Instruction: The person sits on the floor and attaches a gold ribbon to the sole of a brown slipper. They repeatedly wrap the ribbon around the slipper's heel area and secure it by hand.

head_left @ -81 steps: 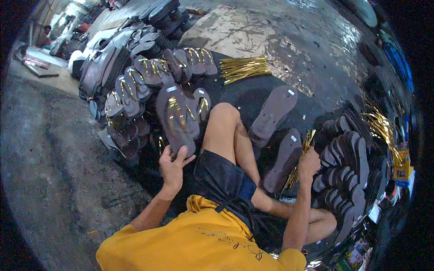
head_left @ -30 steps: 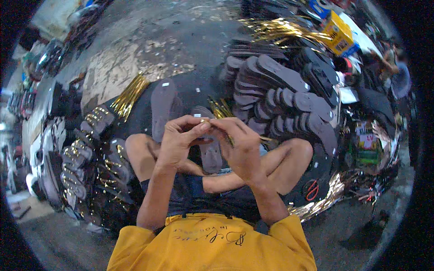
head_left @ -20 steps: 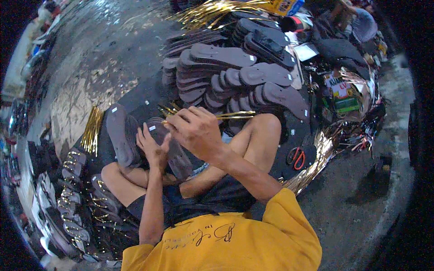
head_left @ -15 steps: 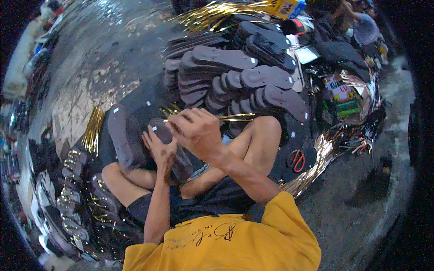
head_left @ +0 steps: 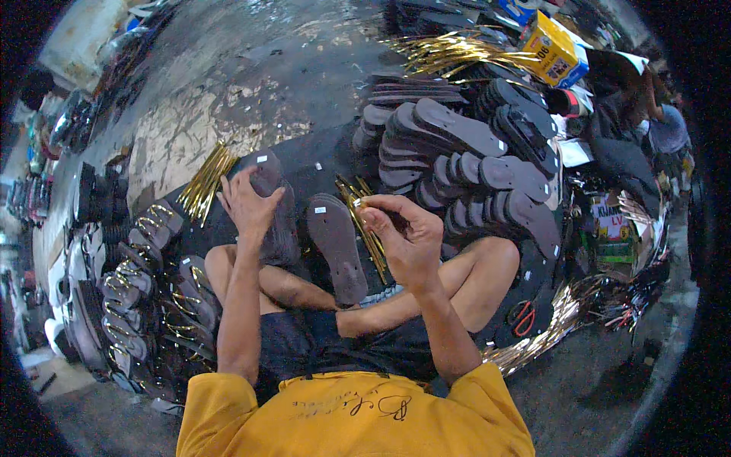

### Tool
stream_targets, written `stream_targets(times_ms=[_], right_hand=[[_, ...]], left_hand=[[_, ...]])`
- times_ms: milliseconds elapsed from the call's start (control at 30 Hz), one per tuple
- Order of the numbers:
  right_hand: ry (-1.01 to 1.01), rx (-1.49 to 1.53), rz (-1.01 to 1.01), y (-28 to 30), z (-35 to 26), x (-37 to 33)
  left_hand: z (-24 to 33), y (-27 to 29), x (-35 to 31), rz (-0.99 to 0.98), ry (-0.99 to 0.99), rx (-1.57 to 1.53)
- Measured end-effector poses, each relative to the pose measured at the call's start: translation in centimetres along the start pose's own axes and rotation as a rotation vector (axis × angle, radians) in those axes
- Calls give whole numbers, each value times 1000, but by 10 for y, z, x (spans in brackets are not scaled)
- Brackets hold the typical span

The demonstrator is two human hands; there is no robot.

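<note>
My left hand (head_left: 250, 202) rests with its fingers spread on the left stack of dark brown sandal soles (head_left: 283, 221). A white label (head_left: 262, 159) shows at the top end of that stack. Thumb and forefinger of my right hand (head_left: 411, 240) are pinched on a small white label (head_left: 358, 203). Between the hands lies a second stack of soles (head_left: 335, 247), its top one carrying a white label (head_left: 320, 209) near the toe end. Gold strips (head_left: 371, 240) lie beside that stack, partly behind my right hand.
Several piles of soles (head_left: 449, 129) spread at the far right. Gold strips lie in bundles at the left (head_left: 207, 183) and far side (head_left: 457, 55). Finished-looking sandals with gold straps (head_left: 126, 286) line the left. Red-handled scissors (head_left: 523, 318) lie right of my knee.
My hands have moved apart; the left is now on the left stack, and the stack between them is uncovered. My right hand holds a small label. The whole view has shifted.
</note>
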State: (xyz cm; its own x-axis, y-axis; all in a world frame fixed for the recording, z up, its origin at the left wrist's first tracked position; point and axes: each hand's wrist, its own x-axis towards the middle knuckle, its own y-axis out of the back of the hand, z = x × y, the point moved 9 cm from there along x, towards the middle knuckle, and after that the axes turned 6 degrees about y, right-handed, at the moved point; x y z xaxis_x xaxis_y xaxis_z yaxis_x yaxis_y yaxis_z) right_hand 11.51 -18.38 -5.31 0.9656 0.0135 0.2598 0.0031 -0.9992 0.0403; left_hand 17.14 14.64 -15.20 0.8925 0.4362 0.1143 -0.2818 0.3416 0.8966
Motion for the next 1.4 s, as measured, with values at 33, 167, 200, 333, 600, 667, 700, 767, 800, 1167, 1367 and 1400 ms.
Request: stream_targets(times_ms=[33, 167, 200, 333, 600, 667, 700, 767, 800, 1167, 1367, 1400], right_hand=[[-5, -18, 8, 0, 2, 3], [-99, -32, 128, 21, 4, -1], [-185, -39, 83, 18, 9, 5], [-106, 36, -42, -11, 14, 1], [150, -335, -87, -36, -29, 2], [217, -310, -86, -36, -30, -1], [245, -296, -86, -37, -31, -4], [285, -383, -44, -40, -35, -6], [308, -434, -18, -39, -39, -5], [220, -365, -15, -51, -4, -23], [240, -481, -27, -47, -4, -33], [264, -479, -33, -45, -4, -30]], left_hand=[[19, 16, -9, 115, -56, 19], [87, 90, -64, 48, -160, -387], [87, 85, -70, -29, -108, -535], [70, 62, -87, -236, 221, -1004], [99, 89, -123, -217, 42, -694], [105, 93, -126, -178, 2, -671], [107, 95, -129, -186, 12, -674], [108, 101, -133, -207, 37, -630], [111, 103, -134, -224, 44, -591], [120, 94, -147, -88, -251, -602], [137, 96, -155, -35, -362, -486], [136, 94, -152, -69, -352, -506]])
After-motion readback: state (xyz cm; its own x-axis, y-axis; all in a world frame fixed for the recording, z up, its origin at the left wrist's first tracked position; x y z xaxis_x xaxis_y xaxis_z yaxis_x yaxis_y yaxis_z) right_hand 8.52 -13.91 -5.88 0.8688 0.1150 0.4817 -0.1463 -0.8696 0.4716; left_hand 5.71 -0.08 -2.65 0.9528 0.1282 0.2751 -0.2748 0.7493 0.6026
